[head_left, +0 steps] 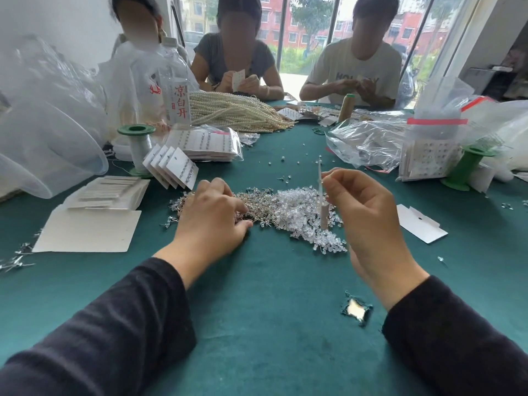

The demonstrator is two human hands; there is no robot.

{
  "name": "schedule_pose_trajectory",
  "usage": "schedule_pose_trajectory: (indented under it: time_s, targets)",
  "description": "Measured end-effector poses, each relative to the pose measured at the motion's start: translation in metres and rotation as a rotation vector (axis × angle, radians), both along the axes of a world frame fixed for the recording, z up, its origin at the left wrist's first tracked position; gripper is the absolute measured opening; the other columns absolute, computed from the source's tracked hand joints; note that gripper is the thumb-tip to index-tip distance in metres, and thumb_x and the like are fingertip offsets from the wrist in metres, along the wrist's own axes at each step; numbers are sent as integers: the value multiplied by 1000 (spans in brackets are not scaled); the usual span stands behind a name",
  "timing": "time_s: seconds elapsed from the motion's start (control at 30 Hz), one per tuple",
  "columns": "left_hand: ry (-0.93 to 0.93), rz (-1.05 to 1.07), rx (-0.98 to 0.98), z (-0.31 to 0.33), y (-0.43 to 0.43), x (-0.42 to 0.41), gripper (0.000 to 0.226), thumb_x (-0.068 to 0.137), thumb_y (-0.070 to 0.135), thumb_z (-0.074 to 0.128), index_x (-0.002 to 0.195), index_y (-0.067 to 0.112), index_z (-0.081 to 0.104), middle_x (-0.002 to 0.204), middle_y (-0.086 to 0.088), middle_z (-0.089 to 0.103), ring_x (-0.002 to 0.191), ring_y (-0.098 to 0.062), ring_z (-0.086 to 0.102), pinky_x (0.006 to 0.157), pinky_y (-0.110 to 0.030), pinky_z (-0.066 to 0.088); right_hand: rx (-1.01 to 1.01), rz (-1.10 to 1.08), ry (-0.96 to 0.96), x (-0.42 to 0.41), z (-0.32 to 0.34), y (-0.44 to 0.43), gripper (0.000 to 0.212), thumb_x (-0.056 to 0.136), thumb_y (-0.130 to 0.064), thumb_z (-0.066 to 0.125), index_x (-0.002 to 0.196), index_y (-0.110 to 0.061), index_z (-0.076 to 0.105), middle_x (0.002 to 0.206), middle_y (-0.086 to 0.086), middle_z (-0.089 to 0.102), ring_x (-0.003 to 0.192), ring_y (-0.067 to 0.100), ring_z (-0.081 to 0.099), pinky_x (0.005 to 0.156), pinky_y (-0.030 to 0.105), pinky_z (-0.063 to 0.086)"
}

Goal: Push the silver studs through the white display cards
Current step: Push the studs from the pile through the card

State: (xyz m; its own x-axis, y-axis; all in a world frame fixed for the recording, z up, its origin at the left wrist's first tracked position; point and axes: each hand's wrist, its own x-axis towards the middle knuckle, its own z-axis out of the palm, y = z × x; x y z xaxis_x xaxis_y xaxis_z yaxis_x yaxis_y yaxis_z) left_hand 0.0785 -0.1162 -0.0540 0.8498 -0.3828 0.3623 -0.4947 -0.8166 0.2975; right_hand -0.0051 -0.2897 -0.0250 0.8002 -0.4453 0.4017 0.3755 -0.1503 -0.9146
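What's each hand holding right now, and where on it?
Right hand pinches a white display card, edge-on, near its upper end. Left hand digs in the silver studs; a grip cannot be told.

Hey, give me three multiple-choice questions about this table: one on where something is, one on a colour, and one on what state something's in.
1. Where does the left hand rest?
A. on the silver studs
B. on a water bottle
C. on pearl strands

2. What colour is the tablecloth?
A. red
B. teal green
C. white

3. How is the white display card at the right hand placed?
A. flat on the cloth
B. upright, edge-on to the camera
C. sealed in a bag

Answers:
1 A, its curled fingers lie in the stud pile.
2 B, the bare cloth is teal green.
3 B, the fingers pinch it standing over the clear backs.
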Motion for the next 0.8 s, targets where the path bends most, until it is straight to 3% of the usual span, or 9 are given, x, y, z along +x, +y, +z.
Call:
schedule_pose_trajectory:
  time_s: [0.17, 0.37, 0.43, 0.53, 0.63, 0.7, 0.8]
  targets:
    - [-31, 26, -81, -5, -6, 4, 18, 78, 30, 68, 92, 20, 73, 101, -3, 55, 107, -24, 45, 94, -34, 37, 280, 146, 68, -1, 3, -1, 24, 87, -10, 58, 67, -21, 65, 73, -3, 62, 70, 10, 57, 64, 21, 47]
    - [35, -11, -7, -2, -2, 11, 56, 72, 55, 65, 115, 20, 63, 110, -1, 62, 108, -22, 48, 94, -33, 37, 480, 236, 124, -2, 4, -5, 27, 88, -6, 55, 66, -19, 63, 70, 1, 64, 62, 11, 60, 55, 21, 51]
    - [2, -53, 26, 0, -6, 13, 50, 80, 49, 60, 123, 25, 57, 119, 4, 59, 113, -20, 43, 95, -35, 33, 498, 246, 129, -1, 4, -5, 30, 88, -5, 54, 64, -20, 64, 67, 1, 64, 59, 11, 60, 52, 21, 51]
    - [-61, -100, 46, 8, -19, 23, 39, 90, 22, 49, 129, 27, 52, 132, 5, 52, 123, -17, 38, 99, -36, 26, 503, 264, 129, 2, 3, -5, 31, 88, -3, 54, 63, -19, 64, 64, 0, 64, 57, 11, 59, 50, 20, 50]
    - [55, -156, 238, 12, -31, 33, 48, 88, 9, 41, 130, 29, 49, 141, 6, 46, 129, -15, 40, 107, -36, 22, 494, 268, 137, 3, 1, -6, 23, 88, -3, 54, 70, -16, 61, 63, -1, 63, 56, 11, 59, 51, 21, 50]
    - [118, -169, 295, 11, -34, 35, 42, 87, 8, 40, 122, 25, 58, 135, 1, 52, 125, -20, 45, 107, -36, 28, 498, 275, 145, 5, -1, -7, 21, 88, -4, 54, 71, -15, 60, 64, 0, 63, 56, 11, 59, 52, 21, 51]
    - [158, -200, 218, 13, -27, 33, 26, 89, 17, 48, 108, 21, 66, 120, 0, 61, 116, -23, 50, 101, -36, 33, 501, 283, 161, 6, -2, -7, 21, 88, -4, 53, 71, -15, 60, 64, 0, 64, 56, 11, 59, 51, 20, 51]
